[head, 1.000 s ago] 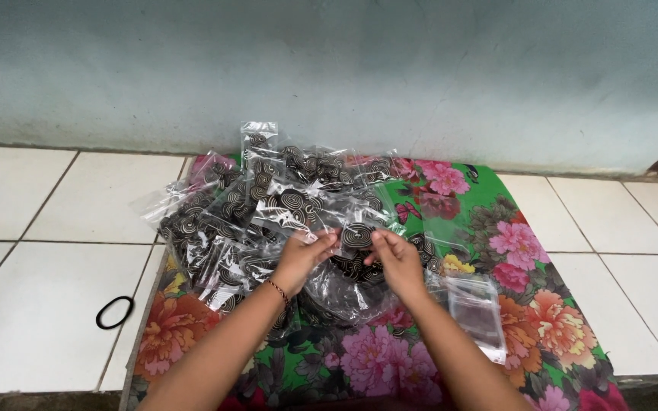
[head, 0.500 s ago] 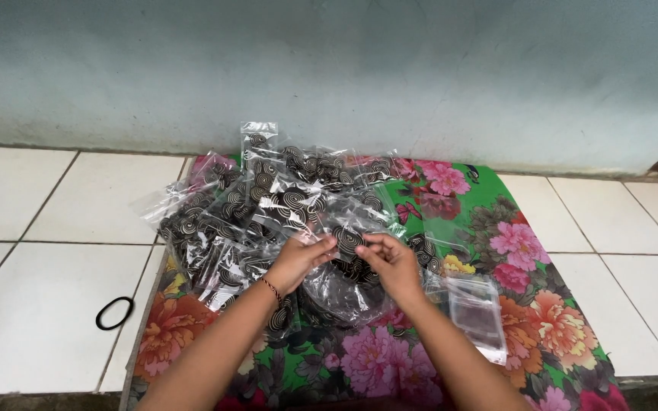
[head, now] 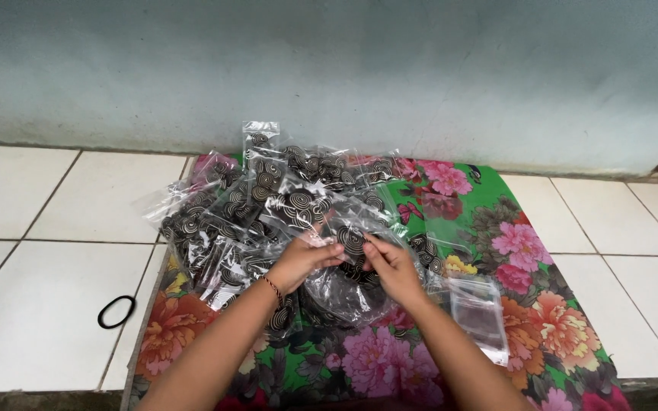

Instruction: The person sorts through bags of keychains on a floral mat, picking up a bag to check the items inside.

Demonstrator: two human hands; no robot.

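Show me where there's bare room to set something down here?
Bare tiles left of the floral cloth, around a black hair band, and tiles to the right. The cloth's right half is open beside an empty bag. Crowded: the bag pile and both hands, left, right.

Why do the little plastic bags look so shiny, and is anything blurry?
In the head view, soft even daylight glints off the clear packets, giving pale glare streaks; the left hand and right hand look slightly soft around the bag they pinch; the floral cloth and hair tie stay sharp, with faint shadows.
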